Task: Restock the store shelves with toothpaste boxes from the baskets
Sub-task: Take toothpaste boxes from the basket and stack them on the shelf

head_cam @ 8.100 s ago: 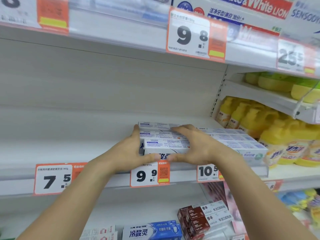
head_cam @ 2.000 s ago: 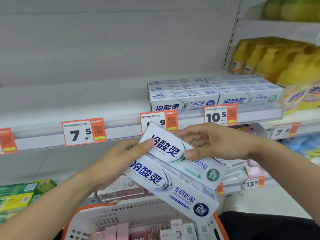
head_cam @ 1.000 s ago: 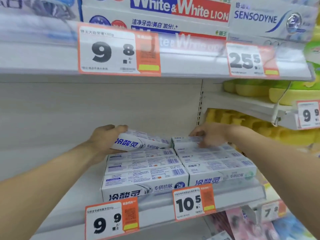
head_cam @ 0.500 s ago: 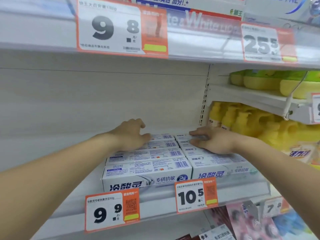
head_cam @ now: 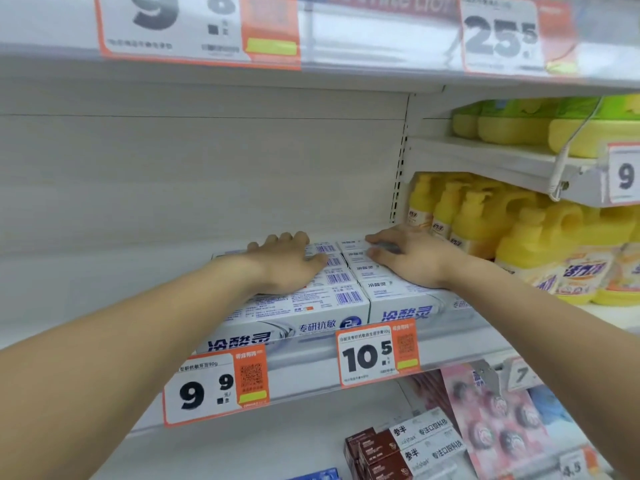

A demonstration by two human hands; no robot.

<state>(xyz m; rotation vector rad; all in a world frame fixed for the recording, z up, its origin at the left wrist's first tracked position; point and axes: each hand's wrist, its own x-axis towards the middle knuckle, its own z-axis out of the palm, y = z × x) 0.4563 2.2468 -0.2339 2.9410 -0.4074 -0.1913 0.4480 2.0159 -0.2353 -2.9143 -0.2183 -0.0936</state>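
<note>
Head view of a store shelf [head_cam: 304, 367] during restocking. Two rows of white toothpaste boxes lie flat on the shelf, side by side and touching along their long sides, running from the front lip toward the back panel. The left row [head_cam: 298, 306] sits above the 9.9 price tag [head_cam: 216, 389]; the right row [head_cam: 408, 304] sits above the 10.5 price tag [head_cam: 377, 351]. Blue lettering shows on the front faces, barcodes on the top faces.

The left hand [head_cam: 289, 263] lies palm down on top of the left row, toward the rear boxes. Its fingers [head_cam: 277, 239] are extended and reach over the far boxes; the thumb points right across a barcode. Nothing is grasped: the hand is flat and released, pressing on the box tops.

The right hand [head_cam: 412, 256] lies palm down on the rear boxes of the right row. Its fingers [head_cam: 377, 242] point left, nearly straight, and rest on the box tops without curling round any box.

To the right, beyond the upright, stand yellow pump bottles [head_cam: 491, 237]. Above, the upper shelf edge carries a 9.8 price tag [head_cam: 197, 29] and a 25.5 price tag [head_cam: 502, 36]. Below the shelf, brown boxes [head_cam: 377, 452] and pink packets [head_cam: 498, 420] are visible.
</note>
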